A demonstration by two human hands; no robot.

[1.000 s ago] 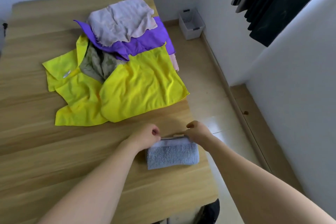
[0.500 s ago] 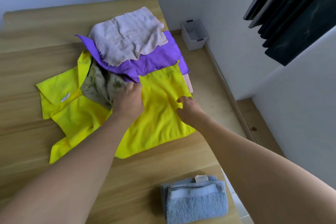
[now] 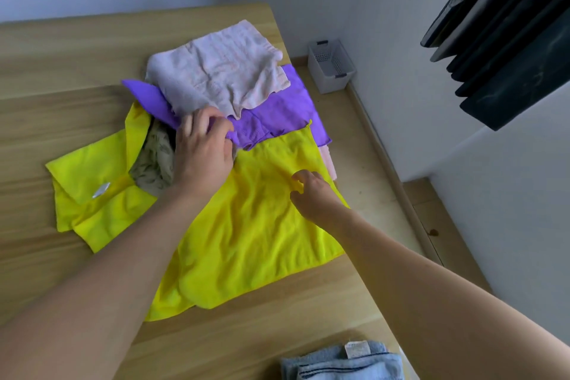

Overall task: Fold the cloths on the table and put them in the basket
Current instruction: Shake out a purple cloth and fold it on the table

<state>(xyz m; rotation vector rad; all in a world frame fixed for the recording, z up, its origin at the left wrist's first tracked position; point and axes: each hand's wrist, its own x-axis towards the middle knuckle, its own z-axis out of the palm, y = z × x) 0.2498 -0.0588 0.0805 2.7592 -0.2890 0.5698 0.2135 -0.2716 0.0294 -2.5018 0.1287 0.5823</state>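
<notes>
A heap of cloths lies on the wooden table (image 3: 61,120). A pale pink cloth (image 3: 222,71) tops a purple cloth (image 3: 277,114). Below them spread a big yellow cloth (image 3: 253,231), a second yellow cloth (image 3: 89,182) at the left, and a crumpled olive cloth (image 3: 154,163) between them. My left hand (image 3: 200,151) grips the near edge of the purple cloth. My right hand (image 3: 314,194) rests on the big yellow cloth with fingers curled, pinching a fold of it. A folded blue towel (image 3: 342,362) lies at the table's near right corner.
A small white basket (image 3: 330,66) stands on the floor against the wall, beyond the table's right edge. Dark curtains (image 3: 505,40) hang at the upper right. A strip of pink cloth (image 3: 327,160) peeks out at the table's right edge.
Both hands left the folded blue towel and reached forward to the heap. My left hand moved up onto the purple cloth's edge; my right hand shifted right on the yellow cloth.
</notes>
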